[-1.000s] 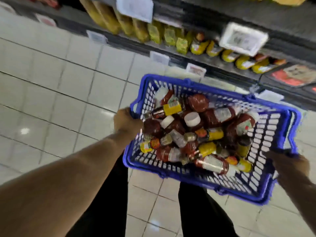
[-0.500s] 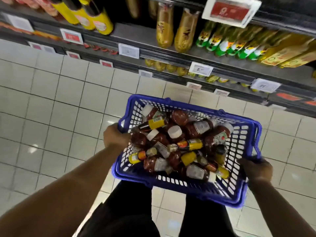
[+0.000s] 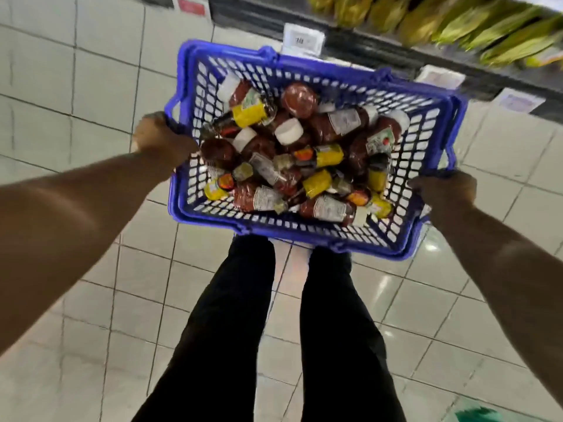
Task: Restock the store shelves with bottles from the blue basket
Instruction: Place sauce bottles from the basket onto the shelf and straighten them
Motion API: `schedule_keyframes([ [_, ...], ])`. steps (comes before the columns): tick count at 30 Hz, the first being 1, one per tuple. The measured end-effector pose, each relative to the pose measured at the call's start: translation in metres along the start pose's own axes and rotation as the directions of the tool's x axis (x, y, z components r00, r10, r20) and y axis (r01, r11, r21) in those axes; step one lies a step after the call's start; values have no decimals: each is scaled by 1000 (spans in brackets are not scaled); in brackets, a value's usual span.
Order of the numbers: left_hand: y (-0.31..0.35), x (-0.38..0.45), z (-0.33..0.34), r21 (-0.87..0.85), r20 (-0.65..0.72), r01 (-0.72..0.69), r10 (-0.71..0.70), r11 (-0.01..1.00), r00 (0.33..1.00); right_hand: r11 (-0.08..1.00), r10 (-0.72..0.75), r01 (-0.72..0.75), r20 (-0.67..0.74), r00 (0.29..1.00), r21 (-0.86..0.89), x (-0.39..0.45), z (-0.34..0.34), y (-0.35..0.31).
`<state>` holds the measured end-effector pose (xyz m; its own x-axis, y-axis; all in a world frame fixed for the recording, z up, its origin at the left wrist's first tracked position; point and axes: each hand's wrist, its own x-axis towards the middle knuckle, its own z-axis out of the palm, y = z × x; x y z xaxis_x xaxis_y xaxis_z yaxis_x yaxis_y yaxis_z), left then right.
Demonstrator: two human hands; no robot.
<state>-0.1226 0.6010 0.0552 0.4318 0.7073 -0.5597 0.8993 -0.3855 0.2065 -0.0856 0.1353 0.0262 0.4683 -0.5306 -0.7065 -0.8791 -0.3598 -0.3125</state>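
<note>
I hold a blue plastic basket (image 3: 426, 123) out in front of me above the tiled floor. My left hand (image 3: 161, 141) grips its left rim and my right hand (image 3: 441, 190) grips its right rim. Inside lie several sauce bottles in a heap: dark red ones with white caps (image 3: 300, 97) and smaller ones with yellow labels (image 3: 251, 112). A store shelf (image 3: 350, 44) runs along the top right, with yellow-green bottles (image 3: 426, 22) lying on it, blurred.
White price tags (image 3: 303, 41) hang on the shelf edge behind the basket. My legs in black trousers (image 3: 228, 330) stand on pale floor tiles (image 3: 76, 86). A green patch (image 3: 478, 415) shows at the bottom right corner.
The view has tilted down toward my legs and the floor. The basket stays in both hands and now sits closer to the shelf edge, with less of the shelves in sight.
</note>
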Motion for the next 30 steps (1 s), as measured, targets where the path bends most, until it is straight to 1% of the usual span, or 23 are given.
schedule_keyframes([
  [4, -5, 38, 38, -23, 29, 7, -7, 1000, 1000, 999, -35, 35, -2, 999, 13, 35, 39, -3],
  [8, -11, 54, 57, -21, 16, 24, -24, 999, 1000, 1000, -27, 27, -60, 998, 3, 49, 52, -6],
  [11, -15, 49, 50, 54, 50, -62, 59, 997, 997, 996, -19, 18, -8, 1000, -84, 39, 44, -8],
  [12, -14, 44, 44, 84, 60, -89, 84, 992, 995, 994, -25, 24, -11, 1000, -108, 32, 38, -11],
  [13, -13, 38, 38, 107, 54, -128, 123, 986, 991, 991, -45, 39, -44, 998, -127, 23, 32, -15],
  [14, -10, 32, 32, 124, 28, -194, 192, 973, 981, 988, -86, 70, -108, 990, -139, 12, 26, -22],
  [15, -6, 25, 27, 133, 1, -272, 274, 953, 962, 983, -145, 121, -182, 972, -141, 1, 23, -30],
  [16, 3, 18, 22, 129, -12, -349, 353, 928, 936, 979, -190, 167, -219, 957, -119, -10, 24, -41],
  [17, 13, 12, 21, 125, 11, -411, 413, 903, 911, 978, -202, 191, -185, 962, -79, -23, 31, -51],
  [18, 24, 6, 23, 131, 73, -465, 459, 876, 886, 982, -186, 182, -91, 978, -50, -37, 44, -62],
  [19, 35, 2, 28, 142, 159, -515, 494, 845, 855, 989, -144, 145, 47, 989, -39, -51, 61, -72],
  [20, 46, 1, 35, 153, 255, -558, 513, 815, 819, 995, -81, 89, 199, 977, -35, -66, 80, -81],
  [21, 55, 1, 45, 171, 342, -591, 515, 789, 786, 999, -14, 27, 322, 946, -36, -76, 101, -89],
  [22, 62, 4, 55, 202, 400, -608, 502, 768, 767, 999, 43, -33, 399, 916, -32, -83, 122, -93],
  [23, 66, 9, 66, 243, 426, -616, 488, 749, 762, 995, 95, -90, 429, 898, -31, -86, 143, -95],
  [24, 68, 16, 77, 290, 424, -624, 487, 726, 764, 988, 144, -150, 426, 893, -19, -86, 162, -95],
  [26, 67, 30, 96, 379, 383, -656, 534, 653, 754, 960, 218, -270, 404, 888, 74, -73, 192, -93],
  [27, 66, 36, 104, 408, 367, -674, 565, 616, 739, 944, 236, -309, 421, 876, 113, -65, 204, -92],
  [29, 64, 45, 114, 427, 341, -700, 614, 573, 711, 908, 288, -389, 442, 850, 156, -56, 222, -90],
  [30, 64, 48, 116, 423, 335, -707, 627, 567, 703, 886, 323, -425, 409, 853, 187, -55, 226, -89],
])
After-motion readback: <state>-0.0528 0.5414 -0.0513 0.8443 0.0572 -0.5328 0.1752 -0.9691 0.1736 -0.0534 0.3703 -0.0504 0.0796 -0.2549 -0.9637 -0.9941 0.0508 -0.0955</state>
